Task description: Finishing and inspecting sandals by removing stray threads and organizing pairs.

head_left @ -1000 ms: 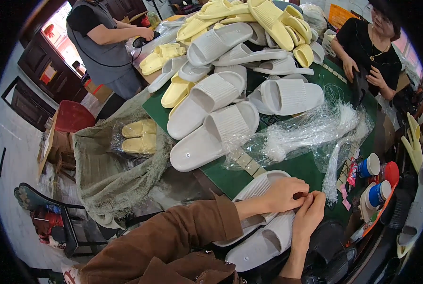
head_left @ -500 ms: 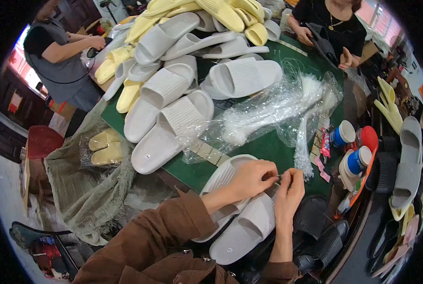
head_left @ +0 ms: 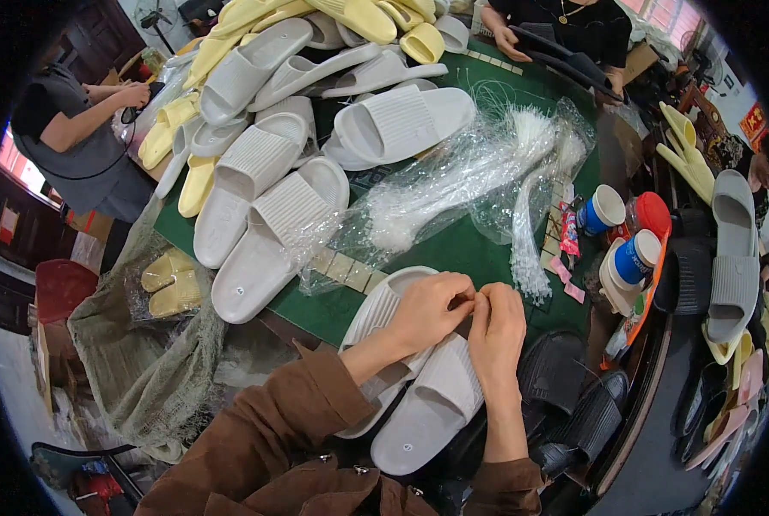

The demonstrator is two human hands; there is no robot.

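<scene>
A pair of grey slide slippers lies side by side before me: the right one (head_left: 420,421) rests by my wrists, the left one (head_left: 372,314) is partly covered by my forearm. Over their far ends my left hand (head_left: 429,311) and my right hand (head_left: 499,331) meet, fingertips pinched close together. Whatever thin thing they hold is too small and hidden to make out. Just beyond lies a clear plastic bag (head_left: 436,202) of white plastic strands, with a loose bundle of strands (head_left: 526,249) beside it.
Grey slippers (head_left: 264,206) and yellow slippers (head_left: 350,17) are heaped at the back left. Black slippers (head_left: 554,370) lie at my right, near paper cups (head_left: 603,209). A mesh sack (head_left: 135,353) hangs at left. Two people (head_left: 92,146) work across the table, one holding a dark slipper (head_left: 565,56).
My hands have drawn closer together, the right one turning so its fingers meet the left's. The view has shifted a little, and the co-worker at far right has lowered a hand onto the dark slipper.
</scene>
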